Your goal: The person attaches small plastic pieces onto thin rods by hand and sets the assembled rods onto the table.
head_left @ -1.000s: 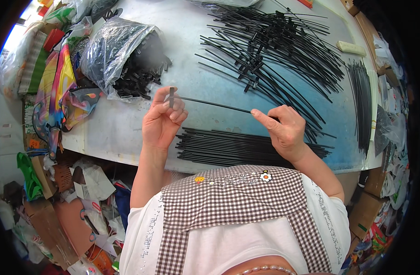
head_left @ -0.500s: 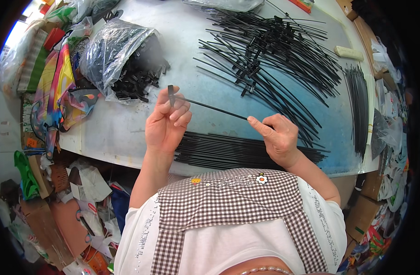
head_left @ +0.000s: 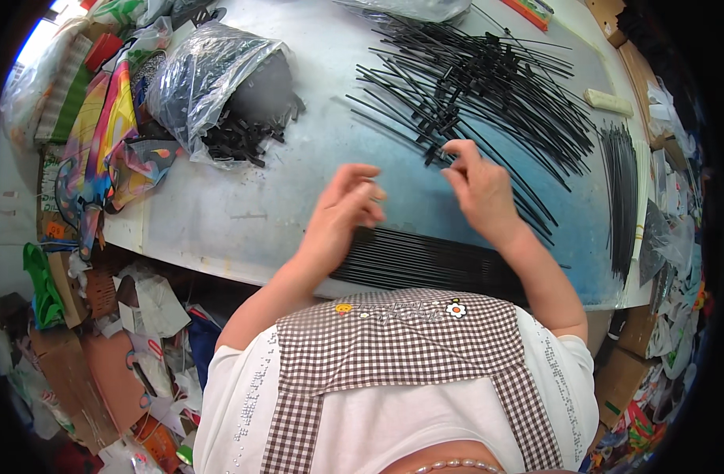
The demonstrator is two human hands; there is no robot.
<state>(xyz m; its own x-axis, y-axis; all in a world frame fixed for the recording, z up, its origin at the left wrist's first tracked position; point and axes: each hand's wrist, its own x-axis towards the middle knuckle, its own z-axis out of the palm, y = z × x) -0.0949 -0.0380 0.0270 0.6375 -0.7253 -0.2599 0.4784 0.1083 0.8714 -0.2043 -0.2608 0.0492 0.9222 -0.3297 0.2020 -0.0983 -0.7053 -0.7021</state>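
My left hand (head_left: 347,215) is over the near middle of the table, its fingers loosely bent and apart with nothing visible in them. Further right, my right hand (head_left: 482,188) reaches to the near-left edge of a pile of thin black rods (head_left: 520,103) with small black end pieces. Its thumb and index finger are apart, the fingertip beside a black end piece (head_left: 435,155). Whether it touches that piece is hard to tell. A row of straight black rods (head_left: 425,261) lies along the table's near edge, below both hands and partly behind my right forearm.
A clear plastic bag (head_left: 208,87) at the left spills small black pieces (head_left: 247,142) onto the table. Colourful fabric (head_left: 109,150) hangs over the left edge. Another rod bundle (head_left: 617,197) and a pale block (head_left: 608,103) lie at the right.
The black rod with an end piece, held between both hands before, is out of them. My left hand has moved right and my right hand away from me to the pile.
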